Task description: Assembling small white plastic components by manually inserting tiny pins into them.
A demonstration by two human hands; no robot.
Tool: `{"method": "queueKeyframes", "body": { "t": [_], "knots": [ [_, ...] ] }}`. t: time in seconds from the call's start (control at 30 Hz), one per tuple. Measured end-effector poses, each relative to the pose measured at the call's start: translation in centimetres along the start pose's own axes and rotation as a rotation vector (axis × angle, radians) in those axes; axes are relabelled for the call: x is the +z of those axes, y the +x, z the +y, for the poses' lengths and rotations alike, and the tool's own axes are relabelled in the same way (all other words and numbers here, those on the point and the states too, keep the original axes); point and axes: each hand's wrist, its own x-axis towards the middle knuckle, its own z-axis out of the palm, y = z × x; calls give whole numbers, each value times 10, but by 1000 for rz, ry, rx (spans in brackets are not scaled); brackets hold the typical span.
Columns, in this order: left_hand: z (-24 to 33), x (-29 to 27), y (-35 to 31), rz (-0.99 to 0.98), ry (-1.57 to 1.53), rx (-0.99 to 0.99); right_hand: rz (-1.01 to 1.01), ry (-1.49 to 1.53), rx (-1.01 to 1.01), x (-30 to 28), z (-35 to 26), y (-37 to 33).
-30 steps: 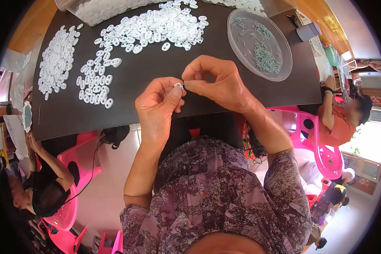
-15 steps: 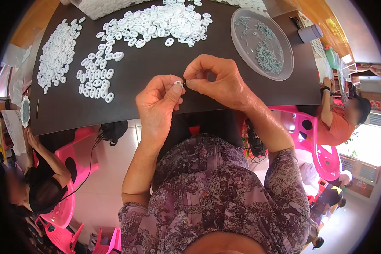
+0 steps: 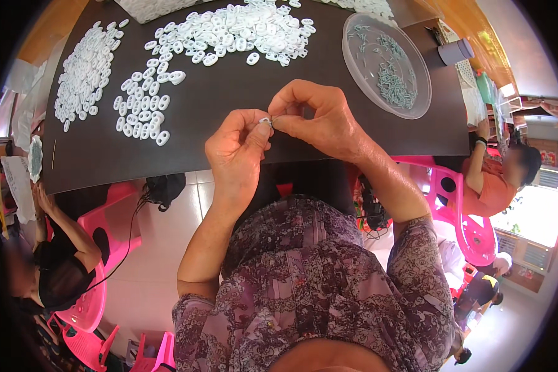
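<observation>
My left hand (image 3: pixel 237 152) pinches a small white oval plastic piece (image 3: pixel 265 121) between thumb and forefinger, just past the table's near edge. Touching or almost touching it are the fingertips of my right hand (image 3: pixel 313 118), closed on a tiny screw (image 3: pixel 273 123) mostly hidden by the fingers. Ahead to the right sits a round clear plastic tray (image 3: pixel 352 68) with many small grey-green screws (image 3: pixel 395 87). A small group of white two-holed oval pieces (image 3: pixel 144 108) lies left of my left hand, below a big heap of the same pieces (image 3: pixel 248 31).
Another heap of white pieces (image 3: pixel 87 71) covers the dark table's (image 3: pixel 211 87) left side. A grey cylindrical container (image 3: pixel 456 51) stands right of the tray. One person in black (image 3: pixel 68 266) sits at left, another in orange (image 3: pixel 490 186) at right, on pink chairs (image 3: pixel 477 239).
My left hand has shifted slightly right, bringing the white piece against or very near my right fingertips. The right hand has barely moved. The view has shifted slightly.
</observation>
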Motion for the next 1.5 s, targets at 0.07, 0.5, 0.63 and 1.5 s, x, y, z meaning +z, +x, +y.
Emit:
{"method": "queueKeyframes", "body": {
  "t": [0.07,0.5,0.63,1.5],
  "knots": [
    [-3,2,-2,18,17,42,16,6,16,3,-1,0],
    [-3,-3,3,66,-183,0,72,10,-6,11,1,0],
    [-3,-3,3,65,-184,24,85,-60,-32,13,9,0],
    [-4,-9,6,127,-228,114,161,-1171,-720,-5,36,83]
  ]
}}
